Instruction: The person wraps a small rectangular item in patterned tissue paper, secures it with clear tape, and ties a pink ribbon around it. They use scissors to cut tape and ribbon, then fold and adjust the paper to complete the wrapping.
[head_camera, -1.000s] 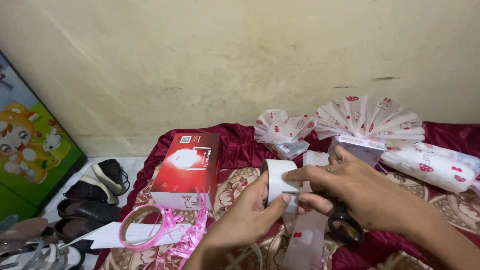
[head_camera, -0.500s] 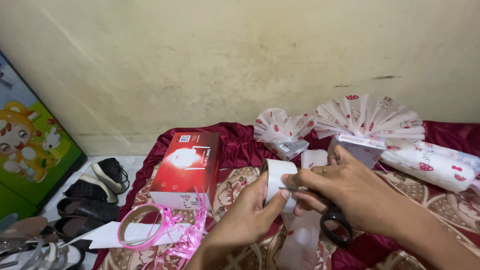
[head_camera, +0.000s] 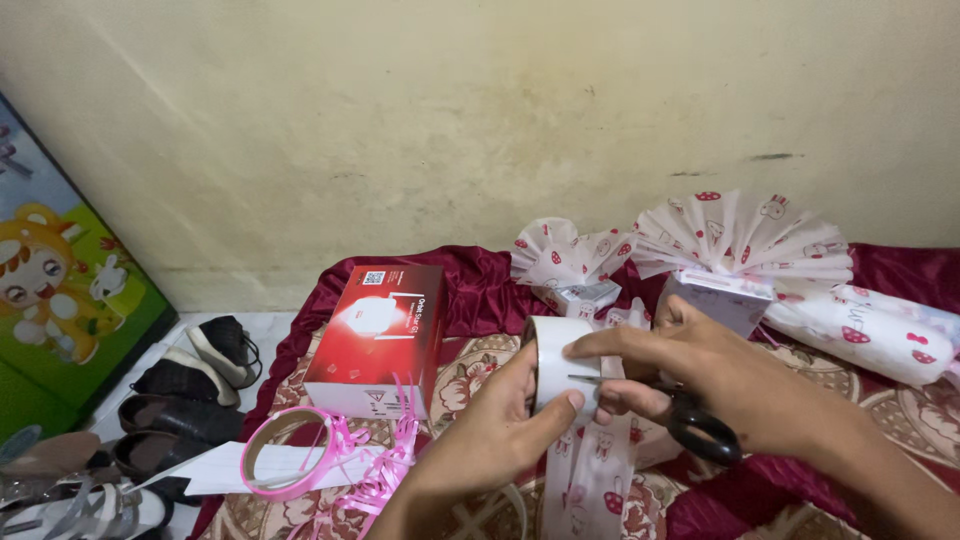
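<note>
Left hand (head_camera: 495, 430) grips white tape roll (head_camera: 553, 362) upright; right hand (head_camera: 700, 385) holds black scissors (head_camera: 690, 418), blades pointing left, touching roll edge.

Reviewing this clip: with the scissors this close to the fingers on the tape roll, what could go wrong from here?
1. The scissors in the right hand point at the left hand thumb, pressed on the white tape roll; a slip could nick it.
2. The patterned paper strip hangs right under the blades and might get snipped.
3. The roll is pinched, not rested, so it may twist and the cut could go crooked.
</note>
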